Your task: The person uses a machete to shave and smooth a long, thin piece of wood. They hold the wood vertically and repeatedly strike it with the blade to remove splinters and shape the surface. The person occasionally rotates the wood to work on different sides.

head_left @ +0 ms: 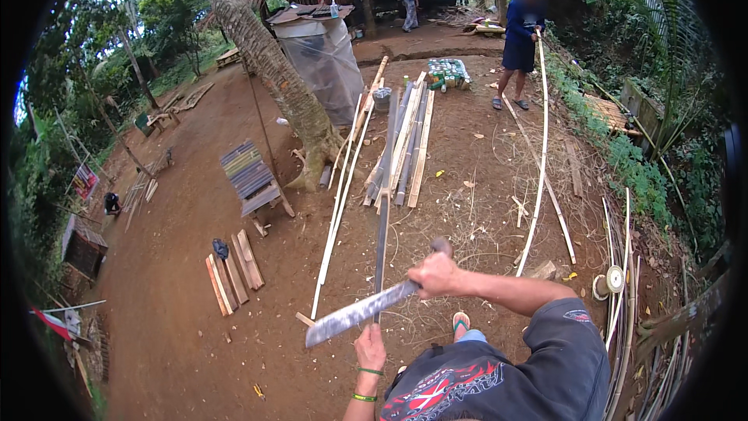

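My right hand (436, 274) is closed round the handle of a machete (360, 314). Its broad, pale-streaked blade points left and slightly down, crossing over a long bamboo strip (382, 238). The strip has a dark face and runs away from me, its far part reaching the pile of split bamboo (405, 140). Below the blade, my left hand (371, 349) grips the strip's near end. Whether the blade's edge touches the strip, I cannot tell.
Two long pale strips (340, 210) lie left of the pile. A leaning tree trunk (269, 54) and a bamboo bench (253, 175) stand farther left. Short boards (234, 273) lie on the dirt. At the right, a person (522, 39) holds a long pole (543, 140); shavings litter the ground.
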Demonstrator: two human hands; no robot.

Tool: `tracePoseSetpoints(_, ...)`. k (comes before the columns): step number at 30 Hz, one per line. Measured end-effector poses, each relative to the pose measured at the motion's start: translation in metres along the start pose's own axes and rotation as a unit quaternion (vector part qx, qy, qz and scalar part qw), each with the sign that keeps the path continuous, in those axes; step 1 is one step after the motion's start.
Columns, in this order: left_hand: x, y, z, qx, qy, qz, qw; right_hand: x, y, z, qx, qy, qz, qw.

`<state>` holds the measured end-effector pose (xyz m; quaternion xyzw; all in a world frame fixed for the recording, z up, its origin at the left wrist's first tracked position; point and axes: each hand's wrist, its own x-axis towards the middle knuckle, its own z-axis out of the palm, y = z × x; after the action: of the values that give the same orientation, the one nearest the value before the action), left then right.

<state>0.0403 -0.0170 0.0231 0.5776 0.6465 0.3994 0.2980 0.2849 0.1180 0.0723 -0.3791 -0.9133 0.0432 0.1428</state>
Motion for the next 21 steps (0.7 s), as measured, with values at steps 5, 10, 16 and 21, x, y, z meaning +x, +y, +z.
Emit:
tracePoseSetpoints(5, -0.020, 0.002, -0.006, -0.020, -0.061, -0.022, 0.998, 0.036, 0.198, -0.133, -0.032, 0.229, 0.418, 0.879)
tracePoseSetpoints(10, -0.012, -0.030, -0.006, -0.255, -0.120, -0.042, 0.959, 0.011, 0.243, -0.184, 0.055, 0.394, 0.490, 0.776)
tracePoseSetpoints(16, -0.001, -0.047, -0.006, -0.224, -0.141, -0.081, 0.961, -0.042, 0.139, -0.078, 0.288, 0.346, 0.419, 0.789)
tracePoseSetpoints(21, -0.001, -0.058, -0.015, -0.292, -0.180, -0.052, 0.938, -0.089, 0.052, 0.033, 0.319, 0.232, 0.468, 0.790)
